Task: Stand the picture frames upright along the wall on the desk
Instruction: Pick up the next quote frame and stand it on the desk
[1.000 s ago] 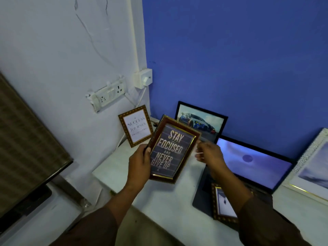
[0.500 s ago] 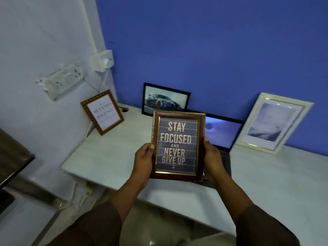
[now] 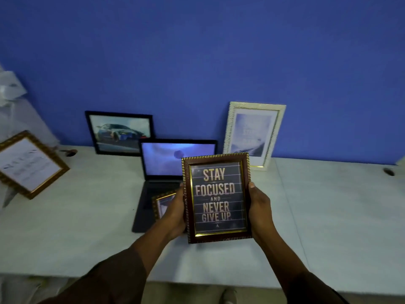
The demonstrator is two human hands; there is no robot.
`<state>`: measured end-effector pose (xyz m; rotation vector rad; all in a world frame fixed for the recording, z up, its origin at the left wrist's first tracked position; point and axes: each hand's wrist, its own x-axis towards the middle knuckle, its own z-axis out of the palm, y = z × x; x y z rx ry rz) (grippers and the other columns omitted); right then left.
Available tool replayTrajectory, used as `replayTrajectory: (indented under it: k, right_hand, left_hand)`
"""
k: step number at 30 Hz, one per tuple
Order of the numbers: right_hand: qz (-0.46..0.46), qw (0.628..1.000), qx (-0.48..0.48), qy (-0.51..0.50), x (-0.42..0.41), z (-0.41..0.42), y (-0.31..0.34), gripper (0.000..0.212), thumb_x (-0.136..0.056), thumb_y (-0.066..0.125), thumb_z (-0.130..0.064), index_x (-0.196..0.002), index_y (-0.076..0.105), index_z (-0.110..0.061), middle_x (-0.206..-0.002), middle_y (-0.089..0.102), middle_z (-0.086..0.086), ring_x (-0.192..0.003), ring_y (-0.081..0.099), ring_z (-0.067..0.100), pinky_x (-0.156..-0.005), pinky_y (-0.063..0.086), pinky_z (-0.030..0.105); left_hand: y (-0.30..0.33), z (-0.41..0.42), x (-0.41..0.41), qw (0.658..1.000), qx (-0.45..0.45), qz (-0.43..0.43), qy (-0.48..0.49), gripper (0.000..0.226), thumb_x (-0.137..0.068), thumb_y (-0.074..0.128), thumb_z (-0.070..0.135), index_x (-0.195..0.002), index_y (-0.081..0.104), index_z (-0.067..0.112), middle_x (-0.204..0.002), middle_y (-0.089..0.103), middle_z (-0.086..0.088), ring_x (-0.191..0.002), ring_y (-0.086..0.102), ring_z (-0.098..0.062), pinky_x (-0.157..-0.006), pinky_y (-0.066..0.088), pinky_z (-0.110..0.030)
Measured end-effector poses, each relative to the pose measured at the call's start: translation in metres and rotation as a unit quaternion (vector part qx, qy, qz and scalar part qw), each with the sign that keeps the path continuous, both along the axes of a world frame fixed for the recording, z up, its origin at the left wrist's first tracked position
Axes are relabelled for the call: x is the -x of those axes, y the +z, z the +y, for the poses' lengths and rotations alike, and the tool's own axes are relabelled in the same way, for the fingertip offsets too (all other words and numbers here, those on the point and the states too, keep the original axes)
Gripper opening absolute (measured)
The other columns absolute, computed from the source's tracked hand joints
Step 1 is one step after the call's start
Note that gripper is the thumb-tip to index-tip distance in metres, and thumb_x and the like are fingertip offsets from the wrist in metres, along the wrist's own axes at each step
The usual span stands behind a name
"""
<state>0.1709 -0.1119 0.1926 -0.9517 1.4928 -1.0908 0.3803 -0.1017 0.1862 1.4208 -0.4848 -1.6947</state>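
I hold a brown and gold picture frame (image 3: pixel 217 197) reading "Stay focused and never give up" upright above the white desk (image 3: pixel 328 216). My left hand (image 3: pixel 175 212) grips its left edge and my right hand (image 3: pixel 259 207) its right edge. A black car picture frame (image 3: pixel 119 132) and a white frame (image 3: pixel 253 134) lean upright against the blue wall. A gold frame with white paper (image 3: pixel 28 164) stands at the left wall. A small gold frame (image 3: pixel 163 205) lies flat on the laptop, partly hidden by my left hand.
An open laptop (image 3: pixel 175 159) sits mid-desk with its lit screen facing me, between the car frame and the white frame. Cable holes (image 3: pixel 389 172) are at the desk's far right and far left. The desk's front edge runs just below my forearms.
The view has swung right along the desk. The held frame has moved right with both hands on it, from over the laptop's left side to in front of its right side.
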Motion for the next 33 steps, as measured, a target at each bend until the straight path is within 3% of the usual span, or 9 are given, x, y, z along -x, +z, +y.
replayTrajectory:
  k: [3, 9, 11, 13, 16, 20, 25, 29, 33]
  right_hand:
    - [-0.008, 1.0, -0.002, 0.004, 0.047, -0.028, -0.001, 0.045, -0.104, 0.037, -0.051, -0.109, 0.07, -0.022, -0.098, 0.08, -0.002, -0.085, 0.078, 0.019, -0.073, 0.061, 0.037]
    - [-0.016, 0.999, -0.031, 0.023, 0.143, -0.079, -0.026, 0.047, -0.104, 0.036, -0.052, -0.113, 0.07, -0.021, -0.106, 0.079, 0.005, -0.096, 0.077, 0.027, -0.089, 0.06, 0.053]
    - [0.003, 0.998, -0.045, 0.048, 0.165, -0.087, -0.036, 0.046, -0.105, 0.035, -0.052, -0.112, 0.069, -0.022, -0.104, 0.079, 0.002, -0.094, 0.077, 0.023, -0.088, 0.06, 0.051]
    - [0.038, 0.995, -0.063, 0.073, 0.182, -0.095, -0.043, 0.046, -0.104, 0.034, -0.054, -0.111, 0.069, -0.026, -0.102, 0.079, -0.004, -0.092, 0.076, 0.015, -0.086, 0.06, 0.04]
    - [0.088, 0.989, -0.076, 0.093, 0.203, -0.103, -0.059, 0.044, -0.104, 0.031, -0.054, -0.109, 0.068, -0.029, -0.106, 0.073, -0.01, -0.098, 0.069, 0.01, -0.088, 0.053, 0.032]
    - [0.181, 0.972, -0.089, 0.117, 0.222, -0.115, -0.074, 0.053, -0.106, 0.03, -0.048, -0.115, 0.071, -0.016, -0.103, 0.067, -0.004, -0.098, 0.064, 0.017, -0.082, 0.046, 0.028]
    - [0.184, 0.971, -0.102, 0.114, 0.234, -0.143, -0.094, 0.052, -0.105, 0.035, -0.048, -0.11, 0.069, -0.01, -0.113, 0.073, 0.014, -0.101, 0.069, 0.027, -0.092, 0.059, 0.048]
    - [0.164, 0.975, -0.104, 0.112, 0.242, -0.163, -0.107, 0.048, -0.105, 0.037, -0.044, -0.123, 0.066, -0.011, -0.124, 0.07, 0.012, -0.108, 0.068, 0.027, -0.089, 0.061, 0.04]
    - [0.15, 0.975, -0.115, 0.116, 0.25, -0.173, -0.127, 0.047, -0.105, 0.039, -0.045, -0.132, 0.064, -0.016, -0.129, 0.069, 0.01, -0.112, 0.068, 0.026, -0.082, 0.061, 0.028]
  left_hand:
    - [0.004, -0.027, 0.048, 1.0, -0.006, 0.016, 0.001, 0.059, -0.097, 0.046, 0.06, -0.121, 0.071, 0.011, -0.115, 0.077, -0.015, -0.107, 0.073, -0.036, -0.091, 0.055, -0.048]
    - [-0.015, -0.087, 0.138, 0.998, -0.042, -0.049, -0.022, 0.055, -0.099, 0.044, 0.05, -0.126, 0.067, 0.008, -0.112, 0.078, -0.015, -0.107, 0.073, -0.037, -0.101, 0.052, -0.055]
    - [-0.026, -0.098, 0.158, 0.996, -0.075, -0.053, -0.009, 0.054, -0.099, 0.042, 0.053, -0.115, 0.073, 0.011, -0.107, 0.079, -0.014, -0.103, 0.074, -0.035, -0.096, 0.055, -0.051]
    - [-0.038, -0.112, 0.171, 0.994, -0.099, -0.053, 0.0, 0.053, -0.101, 0.039, 0.052, -0.104, 0.074, 0.013, -0.105, 0.079, -0.015, -0.1, 0.075, -0.035, -0.09, 0.057, -0.048]
    - [-0.055, -0.13, 0.183, 0.991, -0.118, -0.061, 0.002, 0.055, -0.103, 0.036, 0.051, -0.11, 0.073, 0.01, -0.105, 0.079, -0.015, -0.099, 0.076, -0.036, -0.093, 0.057, -0.051]
    - [-0.073, -0.149, 0.197, 0.988, -0.136, -0.067, -0.011, 0.049, -0.105, 0.034, 0.041, -0.086, 0.07, 0.014, -0.083, 0.08, -0.01, -0.076, 0.076, -0.028, -0.067, 0.058, -0.036]
    - [-0.086, -0.171, 0.208, 0.988, -0.143, -0.055, -0.037, 0.049, -0.107, 0.032, 0.039, -0.081, 0.066, 0.016, -0.069, 0.078, -0.004, -0.056, 0.076, -0.018, -0.054, 0.054, -0.026]
    - [-0.094, -0.192, 0.211, 0.987, -0.152, -0.047, -0.03, 0.049, -0.106, 0.032, 0.041, -0.085, 0.069, 0.017, -0.075, 0.08, -0.005, -0.064, 0.076, -0.02, -0.062, 0.055, -0.032]
    - [-0.104, -0.206, 0.212, 0.987, -0.15, -0.054, -0.026, 0.052, -0.104, 0.034, 0.049, -0.111, 0.073, 0.015, -0.107, 0.079, -0.014, -0.091, 0.077, -0.031, -0.077, 0.06, -0.042]
